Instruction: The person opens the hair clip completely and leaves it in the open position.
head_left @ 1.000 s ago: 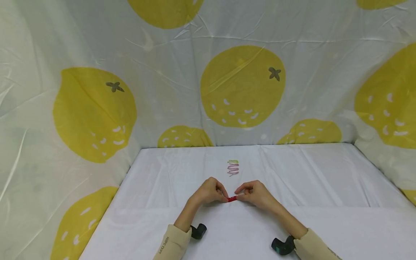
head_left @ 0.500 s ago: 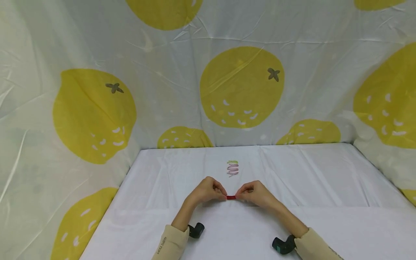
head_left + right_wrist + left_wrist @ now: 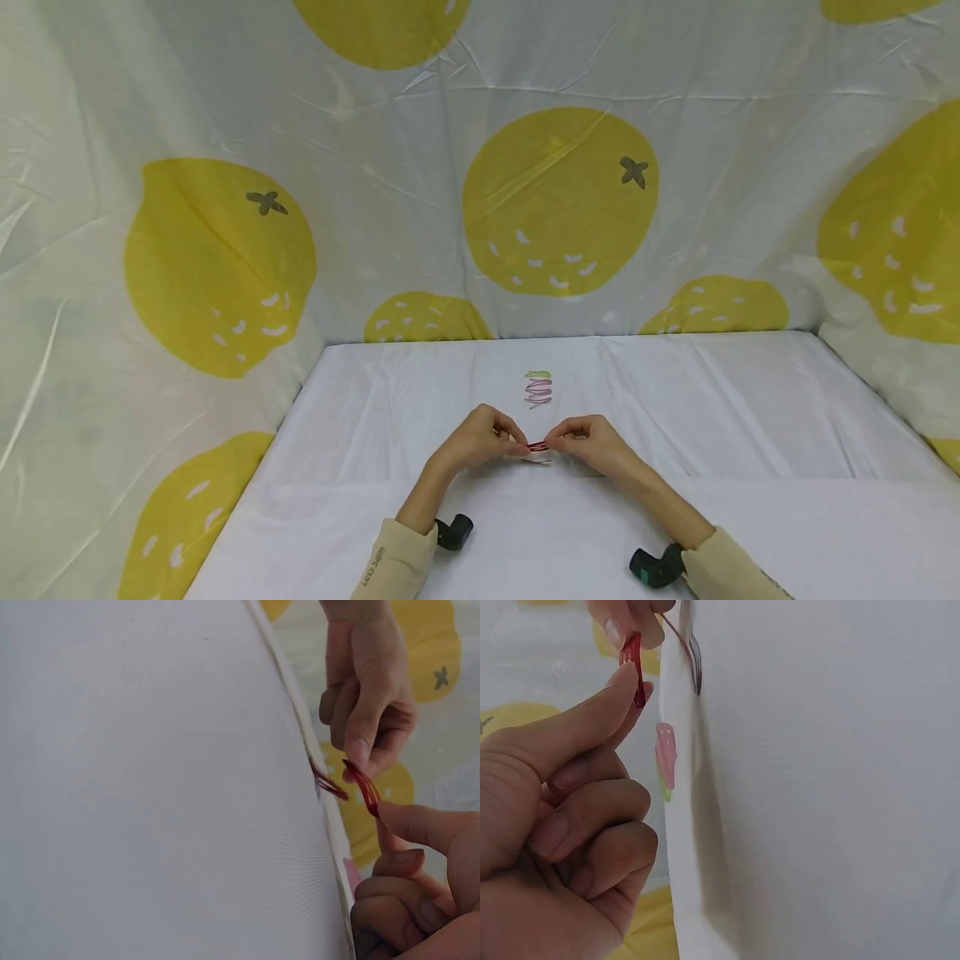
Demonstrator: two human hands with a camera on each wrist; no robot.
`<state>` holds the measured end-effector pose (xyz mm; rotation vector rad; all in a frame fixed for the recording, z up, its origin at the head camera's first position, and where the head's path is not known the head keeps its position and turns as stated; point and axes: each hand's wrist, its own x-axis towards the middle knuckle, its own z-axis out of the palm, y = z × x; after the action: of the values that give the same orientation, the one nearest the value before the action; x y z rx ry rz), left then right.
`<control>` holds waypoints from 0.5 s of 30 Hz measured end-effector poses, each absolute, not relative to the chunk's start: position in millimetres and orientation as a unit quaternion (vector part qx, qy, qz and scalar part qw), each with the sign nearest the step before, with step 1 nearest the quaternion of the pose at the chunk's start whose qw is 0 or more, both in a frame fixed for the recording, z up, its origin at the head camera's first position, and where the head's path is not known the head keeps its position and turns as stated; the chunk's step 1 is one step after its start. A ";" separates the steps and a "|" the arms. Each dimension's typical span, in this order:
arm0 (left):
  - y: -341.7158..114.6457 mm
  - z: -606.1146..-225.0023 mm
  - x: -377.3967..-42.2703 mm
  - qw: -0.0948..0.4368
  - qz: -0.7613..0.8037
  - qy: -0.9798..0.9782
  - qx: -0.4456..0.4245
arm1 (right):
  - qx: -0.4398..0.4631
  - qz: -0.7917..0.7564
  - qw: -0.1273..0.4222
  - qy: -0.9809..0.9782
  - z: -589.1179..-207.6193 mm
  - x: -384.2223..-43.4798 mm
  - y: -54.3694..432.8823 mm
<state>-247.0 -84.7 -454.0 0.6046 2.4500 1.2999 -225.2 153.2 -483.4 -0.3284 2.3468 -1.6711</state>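
Observation:
A small red snap hair clip (image 3: 538,447) is held above the white table between both hands. My left hand (image 3: 483,435) pinches one end between thumb and forefinger, its other fingers curled in. The other end is pinched by my right hand (image 3: 596,446); in the right wrist view the clip (image 3: 366,789) shows slim red strips. On the table just below lie thin dark red and grey clips (image 3: 695,664), partly hidden. Farther back, several pink clips (image 3: 538,388) lie in a column with green clips (image 3: 537,373) at its far end.
White cloth covers the table (image 3: 675,408), with a crease running across it near the hands. A curtain (image 3: 390,208) printed with yellow lemons hangs behind and at the sides. Black wrist cameras (image 3: 454,532) sit below each forearm.
Both hands have risen slightly away from me with the red hair clip. It has tilted so its strips show, and the thin clips on the table below have come into view.

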 end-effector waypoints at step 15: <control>-74.0 -454.2 -242.3 0.173 0.478 0.831 0.224 | -0.123 -0.572 0.067 0.808 -478.3 -221.4 145.3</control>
<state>-242.3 -74.0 -454.2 0.6362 2.3583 1.3558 -221.4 145.3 -478.3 -0.3715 2.4367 -1.7225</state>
